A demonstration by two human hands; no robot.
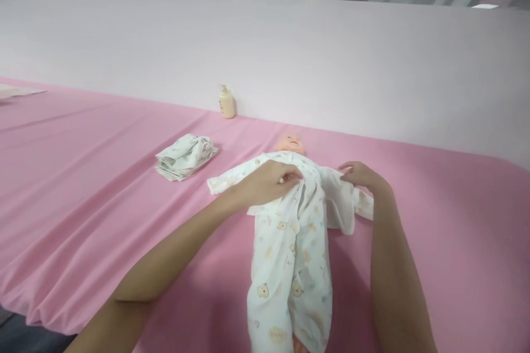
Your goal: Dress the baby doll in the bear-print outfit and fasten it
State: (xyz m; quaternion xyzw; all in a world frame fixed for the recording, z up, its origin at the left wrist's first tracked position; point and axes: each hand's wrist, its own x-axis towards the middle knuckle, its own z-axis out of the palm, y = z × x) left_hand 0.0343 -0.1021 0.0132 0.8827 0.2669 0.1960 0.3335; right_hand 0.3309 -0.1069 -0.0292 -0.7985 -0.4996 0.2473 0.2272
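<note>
A baby doll [290,144] lies on its back on the pink sheet, its head toward the wall. White printed baby clothes cover it: a jacket [244,171] with sleeves spread to both sides, and trousers [273,265] below. My left hand [271,181] is over the doll's chest, thumb and fingers pinched at the jacket's front edge. On the other side, my right hand [362,174] pinches the edge of the jacket's opened front flap [340,201], whose plain white inside faces up. The doll's arms are hidden in the sleeves.
A folded stack of printed cloth [185,157] lies left of the doll. A cream pump bottle [226,102] stands against the white wall [265,55]. The pink sheet [103,176] has creases, and a pale cloth [19,91] lies at the far left.
</note>
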